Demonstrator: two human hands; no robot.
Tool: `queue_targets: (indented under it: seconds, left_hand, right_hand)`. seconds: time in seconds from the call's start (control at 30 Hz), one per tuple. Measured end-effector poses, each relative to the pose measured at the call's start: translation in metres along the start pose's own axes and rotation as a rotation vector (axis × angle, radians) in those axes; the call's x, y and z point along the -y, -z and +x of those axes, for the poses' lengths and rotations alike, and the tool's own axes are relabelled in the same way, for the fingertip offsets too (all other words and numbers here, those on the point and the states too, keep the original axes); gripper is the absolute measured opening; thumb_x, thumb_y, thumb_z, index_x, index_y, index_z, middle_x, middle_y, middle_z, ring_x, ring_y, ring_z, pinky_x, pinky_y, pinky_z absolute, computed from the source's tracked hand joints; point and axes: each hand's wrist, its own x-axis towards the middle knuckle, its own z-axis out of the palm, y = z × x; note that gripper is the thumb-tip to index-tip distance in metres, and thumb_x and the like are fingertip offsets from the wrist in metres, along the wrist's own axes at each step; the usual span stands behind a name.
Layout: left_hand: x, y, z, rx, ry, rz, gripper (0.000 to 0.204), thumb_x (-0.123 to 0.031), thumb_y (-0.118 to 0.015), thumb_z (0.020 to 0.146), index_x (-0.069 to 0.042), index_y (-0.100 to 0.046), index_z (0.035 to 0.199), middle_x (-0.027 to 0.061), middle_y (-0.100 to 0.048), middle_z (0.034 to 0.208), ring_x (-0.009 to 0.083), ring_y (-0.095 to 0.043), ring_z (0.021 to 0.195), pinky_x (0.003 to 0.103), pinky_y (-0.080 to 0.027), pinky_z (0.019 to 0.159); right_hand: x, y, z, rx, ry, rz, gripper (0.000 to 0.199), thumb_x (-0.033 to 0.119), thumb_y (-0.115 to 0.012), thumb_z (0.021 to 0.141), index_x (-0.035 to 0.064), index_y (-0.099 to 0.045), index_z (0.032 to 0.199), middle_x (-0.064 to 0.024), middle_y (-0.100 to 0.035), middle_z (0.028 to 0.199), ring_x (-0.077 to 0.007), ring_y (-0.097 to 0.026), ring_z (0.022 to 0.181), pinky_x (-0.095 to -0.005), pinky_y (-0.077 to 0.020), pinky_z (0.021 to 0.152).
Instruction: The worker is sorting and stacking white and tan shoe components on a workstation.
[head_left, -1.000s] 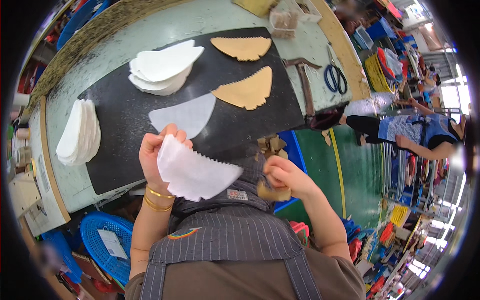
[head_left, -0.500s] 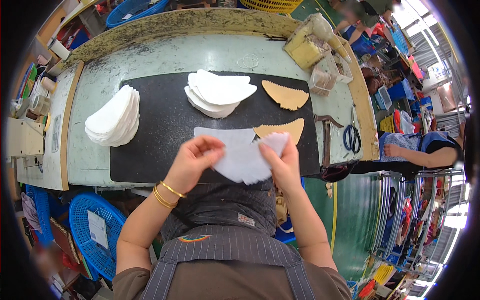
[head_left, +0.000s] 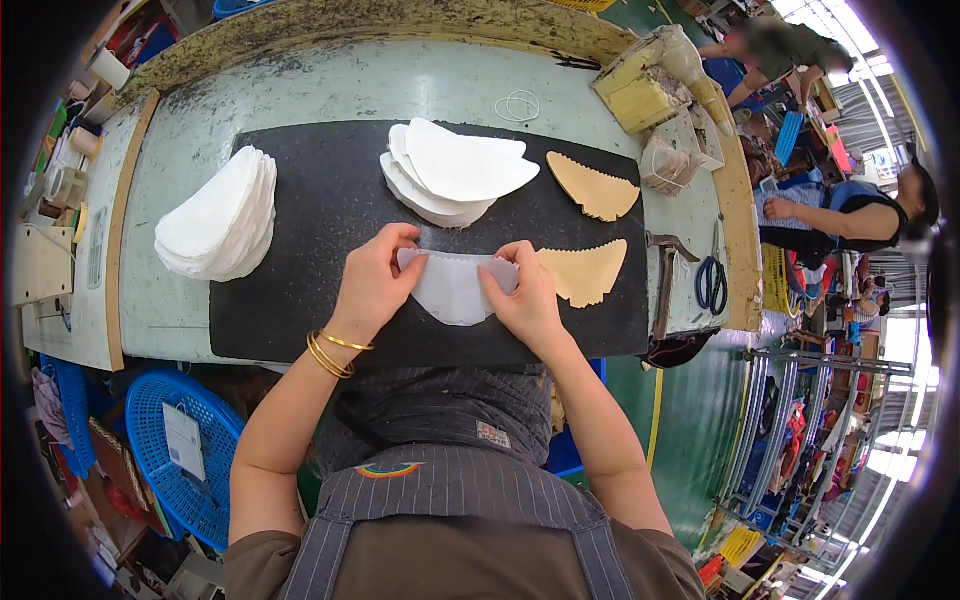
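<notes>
On a black mat (head_left: 300,290) covering a workshop desk (head_left: 330,90), left hand (head_left: 372,285) and right hand (head_left: 525,300) each pinch an end of one white crescent-shaped fabric piece (head_left: 455,288), fingers closed on it.

You see a pale green tabletop (head_left: 330,95) with a big black mat (head_left: 300,290) on it. On the mat lie two stacks of white pieces (head_left: 218,218) (head_left: 455,172) and two tan pieces with zigzag edges (head_left: 592,186) (head_left: 585,272). Scissors (head_left: 711,282) lie at the right edge.
</notes>
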Motion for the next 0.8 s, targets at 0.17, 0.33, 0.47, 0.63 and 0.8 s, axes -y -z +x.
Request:
queue_targets:
  seconds: [0.17,0.33,0.47,0.63,0.8]
  left_hand:
    - [0.002,-0.010,-0.013,-0.092,-0.431,0.432,0.040,-0.002,-0.065,0.071,-0.008,-0.058,0.110,0.0056,-0.056,0.085,0.0256,-0.052,0.080,0.036,-0.046,0.071]
    - [-0.019,-0.025,-0.031,-0.059,-0.509,0.557,0.049,-0.020,-0.071,0.071,-0.006,-0.057,0.116,0.0080,-0.052,0.109,0.0296,-0.046,0.100,0.042,-0.040,0.088]
    - [-0.034,-0.038,-0.072,0.180,-0.611,0.522,0.062,-0.027,-0.072,0.068,-0.005,-0.053,0.123,0.0084,-0.050,0.108,0.0302,-0.044,0.106,0.050,-0.030,0.101]
    - [-0.016,-0.039,-0.090,0.132,-0.699,0.124,0.038,0.003,-0.062,0.073,-0.003,-0.056,0.110,0.0093,-0.049,0.090,0.0273,-0.050,0.084,0.041,-0.041,0.095]
    - [-0.010,-0.045,-0.061,-0.345,-0.007,-0.311,0.039,-0.008,-0.064,0.081,0.000,-0.047,0.115,0.0159,-0.052,0.106,0.0312,-0.049,0.099,0.037,-0.039,0.088]
  right_hand:
    - [0.016,0.002,-0.009,-0.102,0.348,-0.476,0.032,0.010,-0.071,0.073,0.0012,-0.051,0.096,-0.0129,-0.056,0.081,-0.0281,-0.057,0.073,-0.0361,-0.0472,0.064]
    - [0.011,0.058,-0.023,-0.203,0.212,-0.621,0.037,0.015,-0.070,0.074,0.0009,-0.054,0.104,-0.0123,-0.057,0.094,-0.0307,-0.055,0.089,-0.0393,-0.0467,0.075]
    - [0.004,0.063,-0.026,0.025,0.232,-0.831,0.028,0.005,-0.063,0.075,0.0007,-0.059,0.103,-0.0123,-0.062,0.094,-0.0287,-0.059,0.087,-0.0365,-0.0501,0.074]
    - [-0.014,0.061,-0.028,-0.175,0.221,-0.738,0.015,0.004,-0.062,0.074,0.0080,-0.060,0.088,-0.0064,-0.060,0.074,-0.0240,-0.059,0.070,-0.0362,-0.0485,0.058]
    - [-0.017,0.059,-0.029,-0.282,0.303,-0.569,0.008,0.007,-0.065,0.077,0.0060,-0.061,0.083,-0.0084,-0.058,0.071,-0.0267,-0.058,0.068,-0.0358,-0.0470,0.058]
